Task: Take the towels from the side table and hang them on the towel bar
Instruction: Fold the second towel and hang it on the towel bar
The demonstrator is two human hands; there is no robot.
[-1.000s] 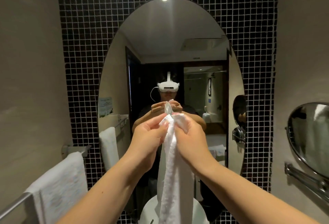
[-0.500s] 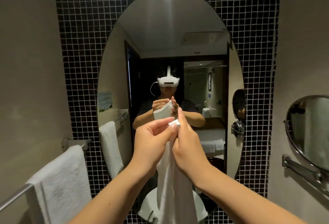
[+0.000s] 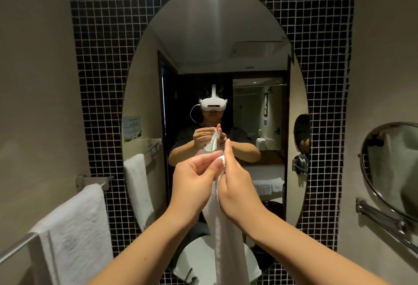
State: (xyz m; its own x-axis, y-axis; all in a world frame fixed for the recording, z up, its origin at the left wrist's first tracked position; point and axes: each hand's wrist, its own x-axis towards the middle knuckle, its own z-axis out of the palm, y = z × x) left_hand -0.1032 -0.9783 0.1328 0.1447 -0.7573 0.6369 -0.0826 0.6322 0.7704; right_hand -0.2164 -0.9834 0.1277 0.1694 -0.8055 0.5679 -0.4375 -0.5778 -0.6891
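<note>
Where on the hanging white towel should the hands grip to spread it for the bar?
Probably at the top edge. The towel hangs bunched in a narrow column, pinched at one top point by the left hand and right hand. Sliding the fingers apart along that edge, one hand to each side, should open it for the towel bar at left.

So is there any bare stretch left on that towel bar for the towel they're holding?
Yes. The towel bar shows bare metal at the near end, from the hung towel toward the frame's edge. Its far end, by the wall bracket, is covered. Both hands, left and right, pinch the held towel at the top.
</note>
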